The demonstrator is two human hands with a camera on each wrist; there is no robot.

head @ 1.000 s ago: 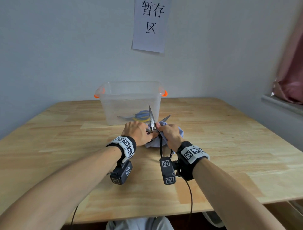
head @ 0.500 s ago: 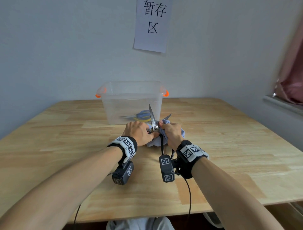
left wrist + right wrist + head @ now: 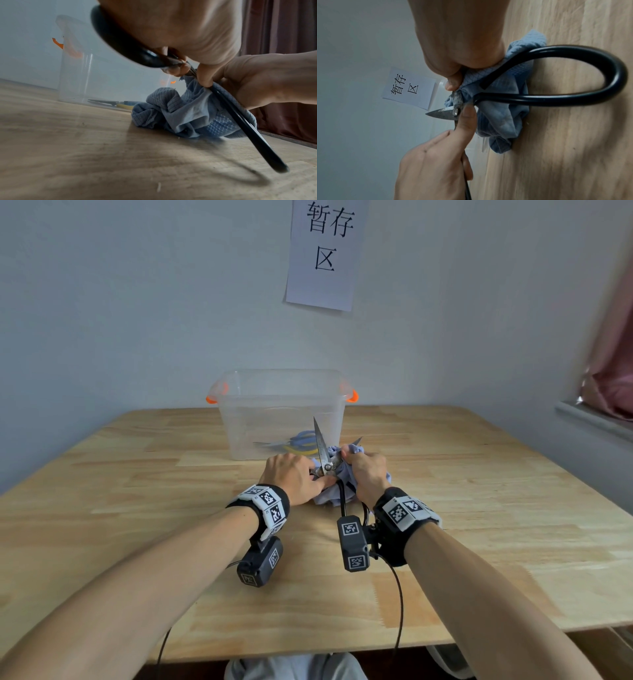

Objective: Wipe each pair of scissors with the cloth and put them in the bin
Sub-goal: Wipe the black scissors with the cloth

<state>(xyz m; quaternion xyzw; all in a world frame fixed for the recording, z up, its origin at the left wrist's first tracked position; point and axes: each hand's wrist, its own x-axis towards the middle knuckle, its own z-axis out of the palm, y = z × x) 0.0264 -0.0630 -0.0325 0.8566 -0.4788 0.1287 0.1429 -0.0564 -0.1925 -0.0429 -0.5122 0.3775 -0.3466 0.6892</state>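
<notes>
Gripping scissors (image 3: 324,455) between both hands, cloth (image 3: 334,494) beneath.

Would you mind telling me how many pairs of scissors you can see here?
2: the black-handled scissors held in both hands over the cloth, and one pair with blue and yellow handles inside the bin. Others may be hidden.

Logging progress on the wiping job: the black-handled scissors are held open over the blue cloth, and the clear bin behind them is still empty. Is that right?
Not quite: the bin is not empty. The head view shows a pair of scissors with blue and yellow handles already lying inside it. The rest holds: the black-handled scissors are open, held by both hands over the blue cloth.
</notes>
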